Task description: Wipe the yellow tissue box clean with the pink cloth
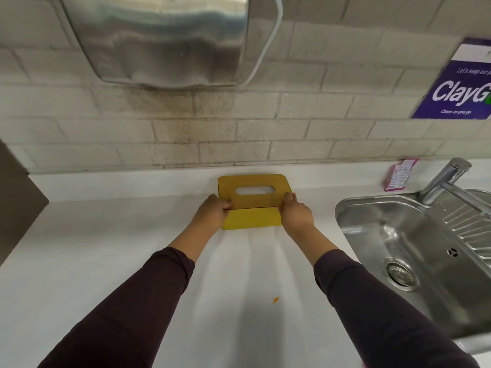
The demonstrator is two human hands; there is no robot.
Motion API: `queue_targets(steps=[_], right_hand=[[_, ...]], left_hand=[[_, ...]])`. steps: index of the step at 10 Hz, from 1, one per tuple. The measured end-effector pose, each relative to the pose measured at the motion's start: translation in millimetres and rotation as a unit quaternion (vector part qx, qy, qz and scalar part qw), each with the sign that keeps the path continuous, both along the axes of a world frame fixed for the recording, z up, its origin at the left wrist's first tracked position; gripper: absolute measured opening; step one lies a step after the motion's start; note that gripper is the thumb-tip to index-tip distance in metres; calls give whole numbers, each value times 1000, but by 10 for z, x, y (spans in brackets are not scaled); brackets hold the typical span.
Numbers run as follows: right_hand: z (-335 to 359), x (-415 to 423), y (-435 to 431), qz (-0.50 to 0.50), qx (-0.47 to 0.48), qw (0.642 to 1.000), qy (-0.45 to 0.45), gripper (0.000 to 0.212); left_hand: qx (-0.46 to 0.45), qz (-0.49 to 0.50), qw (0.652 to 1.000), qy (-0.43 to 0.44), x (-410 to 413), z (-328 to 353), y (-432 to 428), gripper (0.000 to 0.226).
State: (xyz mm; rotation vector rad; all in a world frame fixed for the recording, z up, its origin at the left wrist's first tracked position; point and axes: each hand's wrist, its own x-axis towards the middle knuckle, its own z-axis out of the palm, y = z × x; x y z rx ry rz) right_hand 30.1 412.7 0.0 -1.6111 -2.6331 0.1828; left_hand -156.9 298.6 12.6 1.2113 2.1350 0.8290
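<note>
Yellow tissue box (253, 205) on white worktop (106, 235), near tiled wall, left of steel sink (398, 235). Our left hand (212, 213) grips box's left end, right hand (296, 212) its right end; fingers curled over top edge, box ends hidden behind them. Pink cloth nowhere we can make out. Small pink packet (398, 175) by tap (446, 181), print unreadable. Purple sign (457, 86) cut off at frame edge.

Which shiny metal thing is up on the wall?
The big hand dryer, fixed to the tiles above the yellow tissue box. The sink and tap sit down at counter level.
</note>
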Motion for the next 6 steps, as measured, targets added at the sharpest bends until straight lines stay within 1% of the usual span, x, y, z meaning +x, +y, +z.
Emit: queue_targets(steps=[1,2,3,4,5,6], right_hand=[[26,-13,52,0,-10,1000,0,31],[30,-33,65,-3,-13,1000,-12,33],[100,-74,40,-3,-24,999,-49,37],[229,-135,63,2,-22,994,-103,40],[422,-157,55,16,-23,988,-150,44],[596,-204,41,74,-34,989,-127,51]], left_hand=[[-1,-5,1000,24,10,-14,23,35],[-3,-27,996,87,21,-63,29,38],[-26,-49,989,140,24,-46,0,42],[-83,-83,977,176,-38,-2,12,48],[-149,-130,953,227,-90,170,-17,53],[-156,-147,941,261,-153,350,-55,50]])
